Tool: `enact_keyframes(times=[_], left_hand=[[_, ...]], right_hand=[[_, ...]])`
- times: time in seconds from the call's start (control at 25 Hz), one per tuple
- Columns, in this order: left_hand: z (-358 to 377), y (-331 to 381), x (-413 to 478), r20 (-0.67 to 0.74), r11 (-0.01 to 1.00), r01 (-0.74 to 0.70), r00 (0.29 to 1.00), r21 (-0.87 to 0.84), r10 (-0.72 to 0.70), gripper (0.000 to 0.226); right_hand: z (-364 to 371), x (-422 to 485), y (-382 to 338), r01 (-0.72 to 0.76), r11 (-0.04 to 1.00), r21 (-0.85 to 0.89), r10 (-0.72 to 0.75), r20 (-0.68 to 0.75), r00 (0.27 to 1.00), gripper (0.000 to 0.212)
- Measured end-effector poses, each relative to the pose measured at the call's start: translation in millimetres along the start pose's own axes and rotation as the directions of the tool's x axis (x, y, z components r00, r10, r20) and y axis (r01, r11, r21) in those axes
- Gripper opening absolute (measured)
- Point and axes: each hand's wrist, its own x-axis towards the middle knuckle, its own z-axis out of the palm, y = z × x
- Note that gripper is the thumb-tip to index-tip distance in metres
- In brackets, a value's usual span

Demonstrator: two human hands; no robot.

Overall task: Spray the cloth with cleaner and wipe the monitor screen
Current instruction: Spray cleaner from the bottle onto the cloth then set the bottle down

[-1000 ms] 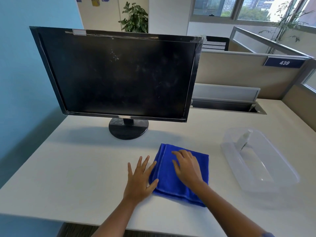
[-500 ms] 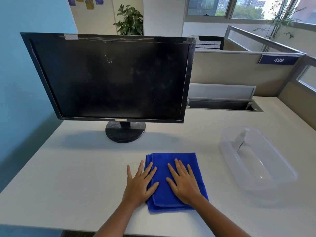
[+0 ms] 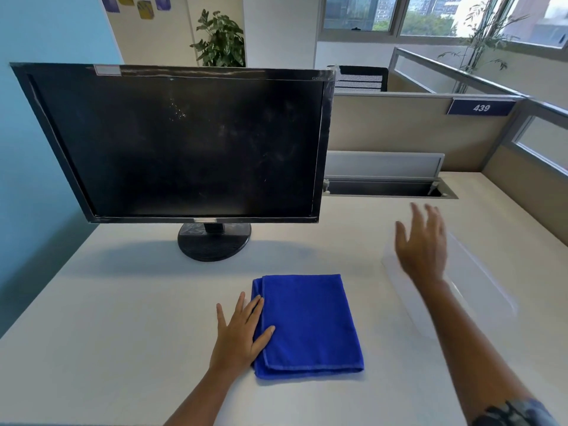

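A folded blue cloth (image 3: 309, 324) lies flat on the white desk (image 3: 107, 318) in front of me. My left hand (image 3: 239, 333) rests palm down on the desk, fingers spread, its thumb and fingertips on the cloth's left edge. My right hand (image 3: 422, 244) is raised above the desk to the right, open and empty, over the near end of a clear plastic tub (image 3: 479, 290). That hand hides the cleaner bottle inside the tub. The black monitor (image 3: 184, 146) stands at the back left, its dark screen smeared and speckled.
The monitor's round base (image 3: 213, 241) sits behind the cloth. An open cable tray (image 3: 387, 189) runs along the desk's back edge, below a beige partition bearing a sign reading 439 (image 3: 481, 108). A blue wall closes the left side.
My right hand has lifted off the cloth and swung right and up over the clear tub. My left hand has stayed at the cloth's left edge. The cloth lies straighter now.
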Motion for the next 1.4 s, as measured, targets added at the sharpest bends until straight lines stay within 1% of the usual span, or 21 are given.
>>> enact_keyframes(times=[0.04, 0.08, 0.12, 0.2, 0.28, 0.36, 0.44, 0.52, 0.6, 0.68, 0.76, 0.84, 0.96, 1.08, 1.16, 1.24, 1.36, 1.4], left_hand=[[0.3, -0.5, 0.1, 0.003, 1.000, -0.001, 1.000, 0.000, 0.001, 0.069], [0.4, -0.7, -0.2, 0.007, 1.000, -0.001, 1.000, -0.005, 0.001, 0.069], [0.2, -0.6, -0.7, 0.005, 1.000, 0.000, 1.000, -0.011, 0.000, 0.069], [-0.6, 0.5, -1.4, -0.003, 1.000, 0.003, 1.000, -0.029, -0.003, 0.069], [-1.6, 1.5, -1.9, -0.016, 0.998, 0.003, 1.000, -0.057, -0.004, 0.071], [-1.8, 2.0, -2.6, -0.040, 0.996, 0.004, 0.999, -0.088, -0.007, 0.073], [-1.8, 2.4, -3.2, -0.059, 0.994, 0.002, 0.998, -0.109, -0.009, 0.074], [-1.9, 3.2, -3.4, -0.066, 0.993, -0.005, 0.998, -0.120, -0.003, 0.074], [-2.0, 3.8, -3.5, -0.084, 0.991, -0.010, 0.996, -0.133, -0.002, 0.073], [-1.3, 3.7, -3.9, -0.110, 0.989, -0.013, 0.994, -0.146, -0.003, 0.075], [-0.6, 3.4, -4.8, -0.129, 0.989, -0.019, 0.992, -0.150, -0.001, 0.076], [-0.7, 3.1, -5.9, -0.135, 0.986, -0.022, 0.991, -0.162, 0.000, 0.077], [-0.9, 1.1, -6.3, -0.149, 0.983, -0.038, 0.989, -0.179, 0.011, 0.079], [-2.2, 0.1, -6.7, -0.178, 0.982, -0.061, 0.984, -0.176, 0.029, 0.081], [-3.8, 0.4, -6.7, -0.194, 0.983, -0.061, 0.981, -0.171, 0.027, 0.081], [-5.8, 2.0, -6.0, -0.209, 0.982, -0.066, 0.977, -0.178, 0.027, 0.076], [-6.4, 3.1, -4.8, -0.207, 0.981, -0.073, 0.978, -0.181, 0.034, 0.060], [-4.9, 2.6, -4.2, -0.200, 0.981, -0.071, 0.979, -0.181, 0.033, 0.057]], right_hand=[[0.7, 13.9, 14.5, -0.092, 0.994, -0.053, 0.095, 0.064, 0.993, 0.050], [3.5, 21.8, 27.8, -0.154, 0.982, -0.110, 0.168, 0.133, 0.977, 0.051], [6.8, 25.0, 37.9, -0.175, 0.972, -0.154, 0.204, 0.195, 0.959, 0.048], [10.3, 23.8, 48.8, -0.134, 0.976, -0.171, 0.176, 0.258, 0.950, 0.038], [12.5, 19.3, 55.0, -0.126, 0.984, -0.123, 0.151, 0.225, 0.962, 0.031], [9.8, 15.7, 57.2, -0.175, 0.981, -0.081, 0.188, 0.186, 0.964, 0.027], [2.3, 15.1, 53.1, -0.182, 0.982, -0.041, 0.187, 0.161, 0.969, 0.024], [-13.8, 16.7, 36.6, -0.119, 0.992, 0.031, 0.116, 0.087, 0.989, 0.023], [-35.5, 16.1, 7.1, 0.000, 0.992, 0.123, 0.006, -0.046, 0.999, 0.024], [-51.8, 6.6, -27.9, 0.178, 0.969, 0.171, -0.149, -0.169, 0.974, 0.028], [-52.4, -13.6, -60.1, 0.326, 0.925, 0.196, -0.287, -0.202, 0.936, 0.029], [-39.5, -42.1, -87.1, 0.408, 0.881, 0.242, -0.387, -0.128, 0.913, 0.033], [-10.7, -89.7, -116.4, 0.449, 0.828, 0.337, -0.496, 0.067, 0.866, 0.041], [10.8, -132.1, -134.2, 0.388, 0.796, 0.464, -0.532, 0.231, 0.814, 0.033], [16.5, -151.1, -142.8, 0.340, 0.783, 0.521, -0.536, 0.286, 0.795, 0.032], [15.9, -159.3, -150.1, 0.279, 0.773, 0.569, -0.512, 0.301, 0.805, 0.034], [15.2, -162.5, -156.6, 0.190, 0.765, 0.615, -0.471, 0.334, 0.816, 0.042], [16.3, -162.7, -156.8, 0.153, 0.760, 0.632, -0.449, 0.340, 0.826, 0.040]])
